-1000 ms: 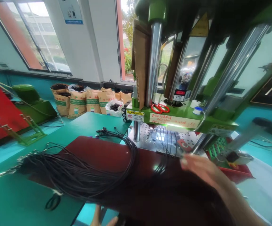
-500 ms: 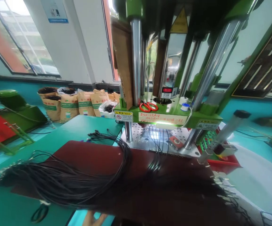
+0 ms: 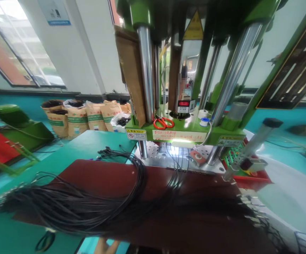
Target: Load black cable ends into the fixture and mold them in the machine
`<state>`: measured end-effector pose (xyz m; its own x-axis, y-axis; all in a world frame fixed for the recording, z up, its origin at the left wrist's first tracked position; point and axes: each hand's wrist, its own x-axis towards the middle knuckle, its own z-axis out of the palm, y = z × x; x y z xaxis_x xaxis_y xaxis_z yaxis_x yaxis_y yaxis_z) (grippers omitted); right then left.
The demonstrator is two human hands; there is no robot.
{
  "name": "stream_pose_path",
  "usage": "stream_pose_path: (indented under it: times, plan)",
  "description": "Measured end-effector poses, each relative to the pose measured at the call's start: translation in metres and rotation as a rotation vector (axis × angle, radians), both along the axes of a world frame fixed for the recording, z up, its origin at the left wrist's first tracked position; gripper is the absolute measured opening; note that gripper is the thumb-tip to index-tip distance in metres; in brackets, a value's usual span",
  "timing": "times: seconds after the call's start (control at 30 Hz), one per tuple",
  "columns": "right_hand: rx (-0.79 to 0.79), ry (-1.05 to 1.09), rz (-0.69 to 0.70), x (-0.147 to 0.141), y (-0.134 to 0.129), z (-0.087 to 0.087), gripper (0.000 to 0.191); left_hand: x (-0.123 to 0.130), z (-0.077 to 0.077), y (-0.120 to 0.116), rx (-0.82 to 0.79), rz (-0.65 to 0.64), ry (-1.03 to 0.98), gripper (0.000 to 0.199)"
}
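Note:
At the bottom edge, just below the front edge of the dark red board (image 3: 97, 176), part of my left hand (image 3: 106, 246) shows; two fingers are apart and the rest is cut off, with nothing seen in it. My right hand is out of the picture. A thick bundle of black cables (image 3: 76, 208) lies across the board's left part and curves up toward the press. Several thin cables (image 3: 178, 176) run from the metal plate (image 3: 153, 155) under the green press (image 3: 147, 130) onto the board.
Red-handled scissors (image 3: 163, 123) and a blue-and-white spool (image 3: 204, 122) sit on the press ledge. Filled paper sacks (image 3: 78, 121) stand at the back left beyond the green table (image 3: 89, 141). A red bin (image 3: 253, 180) stands at the right.
The view has shifted slightly, so the press appears a little further left. My left hand has hardly moved, and the cables lie much as before.

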<state>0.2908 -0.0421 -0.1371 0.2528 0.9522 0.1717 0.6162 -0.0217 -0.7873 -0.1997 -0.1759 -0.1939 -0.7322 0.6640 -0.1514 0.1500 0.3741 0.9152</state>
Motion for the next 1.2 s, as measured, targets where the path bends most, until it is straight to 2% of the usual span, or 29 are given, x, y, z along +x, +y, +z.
stream_pose_path:
  times: [0.13, 0.23, 0.43, 0.6, 0.73, 0.87, 1.0, 1.1, 1.2]
  plan:
    - [-0.004, 0.066, -0.015, 0.000, 0.006, 0.000, 0.060, -0.002, -0.005, 0.001, -0.004, -0.007, -0.012, 0.052]
    - [-0.016, 0.114, -0.020, 0.001, 0.000, -0.002, 0.048, 0.001, -0.001, 0.001, -0.036, 0.002, 0.013, 0.052]
    - [-0.044, 0.199, -0.026, -0.002, -0.036, -0.012, 0.059, 0.020, 0.023, -0.001, -0.019, -0.012, 0.149, 0.059]
    - [-0.065, 0.248, -0.029, -0.005, -0.040, -0.014, 0.062, 0.024, 0.029, -0.002, -0.060, -0.044, 0.176, 0.067]
    - [-0.069, 0.258, -0.047, -0.010, -0.039, -0.003, 0.056, 0.024, 0.033, -0.001, -0.043, -0.059, 0.159, 0.067]
    - [-0.117, 0.228, -0.059, -0.019, -0.040, 0.024, 0.049, 0.028, 0.042, -0.001, -0.079, -0.050, 0.175, 0.065]
    - [-0.160, 0.216, 0.004, -0.024, -0.040, 0.044, 0.042, 0.031, 0.047, -0.003, -0.071, -0.055, 0.158, 0.064]
    - [-0.177, 0.228, 0.023, -0.026, -0.040, 0.047, 0.040, 0.034, 0.046, -0.003, -0.070, -0.047, 0.154, 0.064]
    - [-0.193, 0.243, -0.013, -0.025, -0.041, 0.041, 0.040, 0.032, 0.049, -0.002, -0.108, -0.062, 0.180, 0.063]
